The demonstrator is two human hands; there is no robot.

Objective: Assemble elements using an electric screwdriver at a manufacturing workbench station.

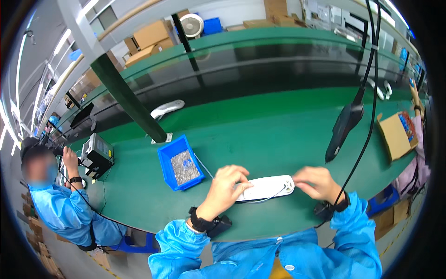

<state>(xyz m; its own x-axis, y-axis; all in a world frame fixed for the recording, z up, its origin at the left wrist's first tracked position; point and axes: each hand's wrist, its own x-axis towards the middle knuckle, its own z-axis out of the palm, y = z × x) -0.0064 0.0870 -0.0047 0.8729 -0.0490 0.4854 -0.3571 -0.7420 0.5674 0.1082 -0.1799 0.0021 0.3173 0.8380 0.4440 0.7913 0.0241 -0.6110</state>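
In front of me a long white plastic housing [265,188] with rounded ends lies on the green bench. A thin grey cable runs along its near side and up to a round recess with small parts at its right end. My left hand [226,187] is closed at the left end, thumb and fingertips pinching the housing. My right hand [319,182] is beside the right end, its fingertips close to the rim. Motion smears those fingers, so I cannot make out whether they hold anything.
A blue bin [179,163] of small metal pieces stands left of my hands. A black power screwdriver [344,126] hangs at the right on cables. A cardboard box [396,138] is farther right. A co-worker [67,200] sits at the left by a black device [97,155].
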